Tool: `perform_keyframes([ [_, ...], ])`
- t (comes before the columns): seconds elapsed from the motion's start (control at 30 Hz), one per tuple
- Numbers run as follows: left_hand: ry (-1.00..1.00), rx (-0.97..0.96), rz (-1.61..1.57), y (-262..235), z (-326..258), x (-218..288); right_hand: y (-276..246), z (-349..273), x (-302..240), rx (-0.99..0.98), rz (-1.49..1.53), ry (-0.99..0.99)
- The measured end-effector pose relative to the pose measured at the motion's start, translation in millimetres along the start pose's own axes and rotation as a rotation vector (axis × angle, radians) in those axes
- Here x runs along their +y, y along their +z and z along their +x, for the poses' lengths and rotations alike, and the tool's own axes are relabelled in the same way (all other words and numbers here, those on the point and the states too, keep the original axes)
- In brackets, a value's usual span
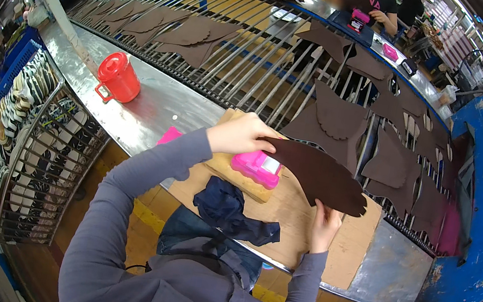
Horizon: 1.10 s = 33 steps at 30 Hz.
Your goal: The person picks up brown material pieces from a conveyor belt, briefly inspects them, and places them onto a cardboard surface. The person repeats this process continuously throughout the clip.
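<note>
A long roller conveyor [249,58] of metal bars ran across the upper half of the frame, carrying many brown cut pieces [337,115] spread over it. Below it, a steel worktop [142,105] stretched from the upper left toward the lower right, with a wooden board [288,211] lying on it at centre. A wire rack of soles [42,146] stood at the left edge. On the worktop at the upper left sat a red lidded container [117,77]. A crumpled dark blue cloth [230,208] lay on the board's near edge. The dark brown scalloped leather piece [319,175] was held up over the board, just right of centre. The left hand [240,135] pinched its upper left end, the grip clenched on the edge, so the piece stretched away to the right of that hand. The right hand [324,223] grasped the lower edge from beneath, the piece lying just above it. A pink stamping tool [258,167] rested on the board directly below the left hand, its upper right part under the piece's left end.
</note>
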State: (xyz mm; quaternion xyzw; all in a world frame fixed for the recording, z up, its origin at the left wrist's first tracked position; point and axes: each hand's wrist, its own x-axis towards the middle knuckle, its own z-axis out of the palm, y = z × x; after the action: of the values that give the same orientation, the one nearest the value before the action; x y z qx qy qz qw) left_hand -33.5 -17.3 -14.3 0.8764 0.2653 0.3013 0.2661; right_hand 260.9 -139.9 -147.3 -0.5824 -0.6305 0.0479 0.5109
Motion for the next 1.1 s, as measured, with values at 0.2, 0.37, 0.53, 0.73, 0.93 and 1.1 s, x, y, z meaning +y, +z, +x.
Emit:
perform_keyframes([
  [0.2,0.199,-0.102,0.221,42,47,11,-85,-5,4,0.093,-0.096,0.091],
  [0.37,0.244,-0.261,0.103,60,83,39,-164,23,-34,0.015,-0.236,-0.047],
  [0.53,0.206,-0.269,0.257,44,98,44,-167,57,-62,0.038,0.094,0.068],
  [0.73,-0.015,0.453,-0.086,-78,38,17,-93,116,1,0.114,0.647,0.587],
  [0.93,-0.609,0.986,-0.286,-117,-133,-48,47,156,62,0.208,1.167,0.817],
  [1.1,-0.774,1.325,-0.461,-93,-230,-54,142,155,87,0.260,1.269,0.948],
])
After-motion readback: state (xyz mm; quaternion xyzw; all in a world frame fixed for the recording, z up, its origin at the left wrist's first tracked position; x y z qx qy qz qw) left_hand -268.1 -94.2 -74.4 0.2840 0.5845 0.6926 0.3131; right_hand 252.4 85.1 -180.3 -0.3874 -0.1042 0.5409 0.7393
